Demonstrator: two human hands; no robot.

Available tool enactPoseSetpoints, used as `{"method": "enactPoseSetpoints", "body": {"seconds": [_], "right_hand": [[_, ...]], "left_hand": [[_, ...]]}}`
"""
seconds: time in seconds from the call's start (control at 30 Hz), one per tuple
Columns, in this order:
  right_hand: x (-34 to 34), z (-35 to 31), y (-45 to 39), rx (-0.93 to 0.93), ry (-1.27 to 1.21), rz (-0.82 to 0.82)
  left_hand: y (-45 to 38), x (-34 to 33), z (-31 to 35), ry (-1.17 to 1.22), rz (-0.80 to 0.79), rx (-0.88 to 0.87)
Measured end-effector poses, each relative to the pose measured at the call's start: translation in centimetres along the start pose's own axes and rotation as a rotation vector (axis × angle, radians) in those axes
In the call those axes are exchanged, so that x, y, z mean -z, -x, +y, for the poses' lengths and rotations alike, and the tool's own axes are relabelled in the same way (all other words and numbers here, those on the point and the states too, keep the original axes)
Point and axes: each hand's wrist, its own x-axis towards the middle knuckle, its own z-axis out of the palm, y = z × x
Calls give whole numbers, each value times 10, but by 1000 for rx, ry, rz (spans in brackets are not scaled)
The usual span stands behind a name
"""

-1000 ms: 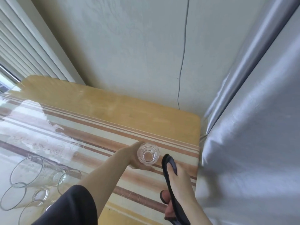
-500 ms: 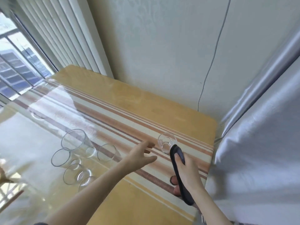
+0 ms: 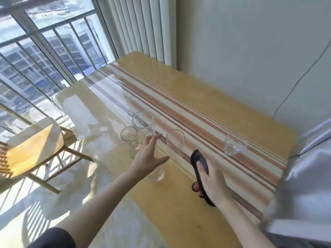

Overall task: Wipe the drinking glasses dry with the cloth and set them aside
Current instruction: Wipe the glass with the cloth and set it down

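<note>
Reaching with your left hand point(image 3: 148, 158), fingers spread and empty, over the glasses point(image 3: 143, 120) clustered mid-table, grip one around its wall, since thin glass looks slick and breakable, while your right hand point(image 3: 213, 178) pinches the soft cloth point(image 3: 198, 158).

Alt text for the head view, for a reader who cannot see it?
An open left hand reaches toward a cluster of clear drinking glasses on a striped yellow table. The right hand holds a dark cloth; one faceted clear glass stands apart.
</note>
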Motion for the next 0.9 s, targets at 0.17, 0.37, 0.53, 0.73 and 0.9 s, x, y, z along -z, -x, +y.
{"method": "enactPoseSetpoints", "body": {"seconds": [0.17, 0.37, 0.53, 0.73, 0.9], "right_hand": [[-4, 8, 1, -34, -47, 45], [5, -5, 0, -2, -187, 89], [1, -50, 4, 170, -206, 13], [2, -94, -3, 435, 440, 59], [26, -117, -6, 575, 675, 7]], "left_hand": [[-61, -26, 31, -70, -157, 2], [-68, -23, 26, 51, -44, 63], [-49, 18, 54, 440, -109, 10], [-11, 50, 77, 680, -92, -74], [9, 83, 83, 743, -86, -124]]}}
